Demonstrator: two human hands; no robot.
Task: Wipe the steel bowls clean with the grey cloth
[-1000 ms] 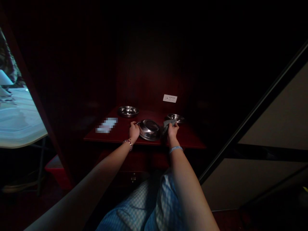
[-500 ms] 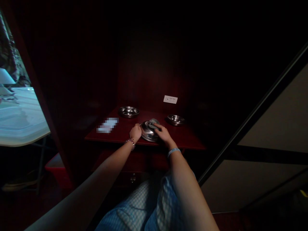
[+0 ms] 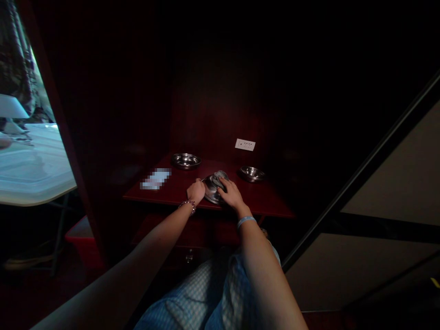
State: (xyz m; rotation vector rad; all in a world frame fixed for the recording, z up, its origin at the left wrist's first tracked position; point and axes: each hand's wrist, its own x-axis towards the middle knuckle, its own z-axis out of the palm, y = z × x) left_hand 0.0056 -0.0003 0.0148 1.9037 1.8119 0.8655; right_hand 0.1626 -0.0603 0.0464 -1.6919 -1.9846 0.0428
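On the dark red desktop (image 3: 240, 211), near its front edge, a shiny metal bowl (image 3: 210, 191) lies with its rounded underside turned up. My left hand (image 3: 195, 190), a beaded bracelet at its wrist, is closed on the bowl's left rim. From the right, my right hand (image 3: 233, 196) presses a grey cloth (image 3: 220, 176) against the bowl's outside, fingers bent over it. That hand covers the bowl's right side. Behind, one open metal bowl (image 3: 186, 161) stands at the back left and a smaller one (image 3: 252, 173) at the back right.
A pixelated flat item (image 3: 156, 179) lies on the left of the desktop. A white wall socket (image 3: 245, 145) sits on the dark back panel. Left of the side panel are a white table (image 3: 34, 172) and a red bin (image 3: 85, 243). A drawer latch (image 3: 189, 256) shows below.
My right hand has slid slightly left and down over the bowl with the cloth. My left hand keeps its hold on the rim. The whole view has shifted slightly.
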